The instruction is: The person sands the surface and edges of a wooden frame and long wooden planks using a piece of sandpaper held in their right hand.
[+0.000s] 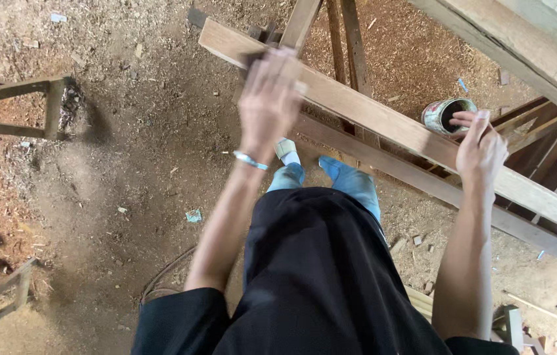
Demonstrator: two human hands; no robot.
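I look down on a dirt floor (114,164) covered in sawdust, with a wooden frame (541,131) of boards at the right. A long plank (383,121) runs slantwise across it, from upper left to lower right. My left hand (270,98) lies on the plank near its upper end, fingers spread and blurred; something may be under the palm, but I cannot tell. My right hand (481,150) rests flat and open on the plank farther down, holding nothing. Just behind it stands an open tin can (448,113). The plank's face looks bare and pale along its whole length, so I judge the work on it is unfinished.
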